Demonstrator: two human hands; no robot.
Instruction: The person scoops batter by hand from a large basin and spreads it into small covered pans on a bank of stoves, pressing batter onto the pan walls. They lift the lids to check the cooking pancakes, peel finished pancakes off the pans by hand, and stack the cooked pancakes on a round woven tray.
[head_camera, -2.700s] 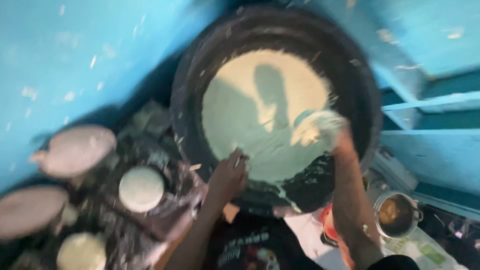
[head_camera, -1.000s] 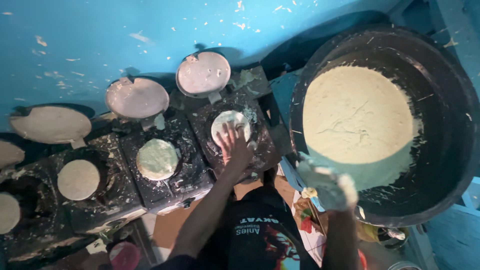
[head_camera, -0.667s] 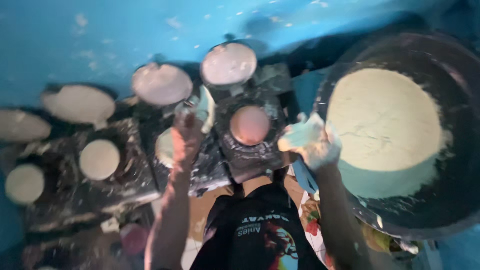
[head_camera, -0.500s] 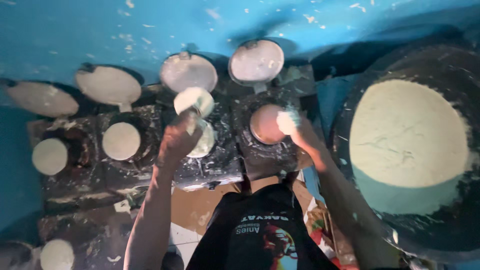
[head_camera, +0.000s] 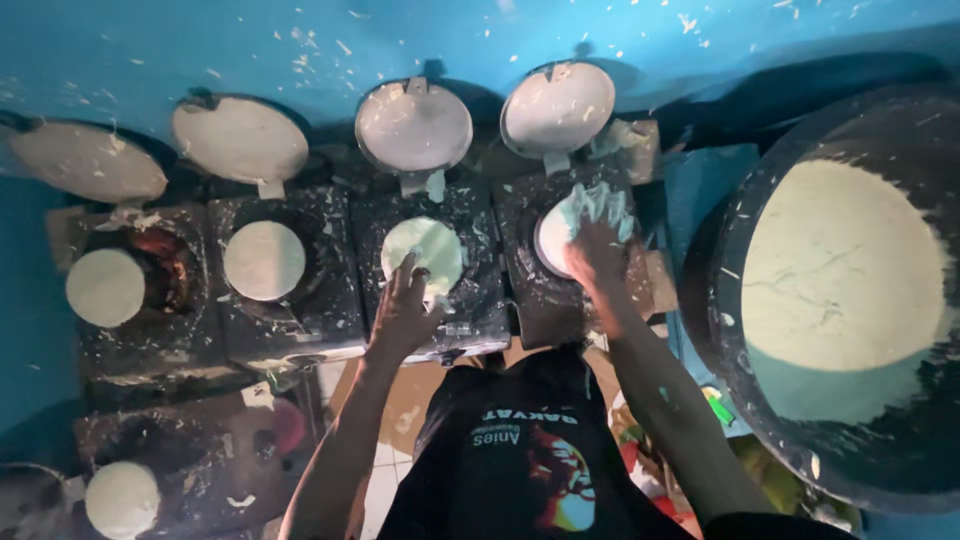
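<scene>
My left hand (head_camera: 405, 305) lies with fingers spread on the near edge of a pale green round sheet (head_camera: 425, 248) on the third small black stove pan (head_camera: 470, 300). Over the fourth pan (head_camera: 530, 290), my right hand (head_camera: 597, 245) is coated in pale batter and presses a wet batter lump (head_camera: 590, 205) onto the whitish smear there. Two more round sheets (head_camera: 264, 260) (head_camera: 104, 287) lie on the pans further left.
Round lids (head_camera: 413, 125) (head_camera: 557, 105) (head_camera: 240, 140) (head_camera: 85, 160) stand open behind the pans against a splattered blue wall. A big black basin (head_camera: 740, 400) of pale batter (head_camera: 840, 270) fills the right side. Another sheet (head_camera: 121, 498) lies at lower left.
The view swung left from the basin to the row of pans. My right hand carried batter from the basin onto the fourth pan. My left hand lifted a sheet, then came down on the third pan.
</scene>
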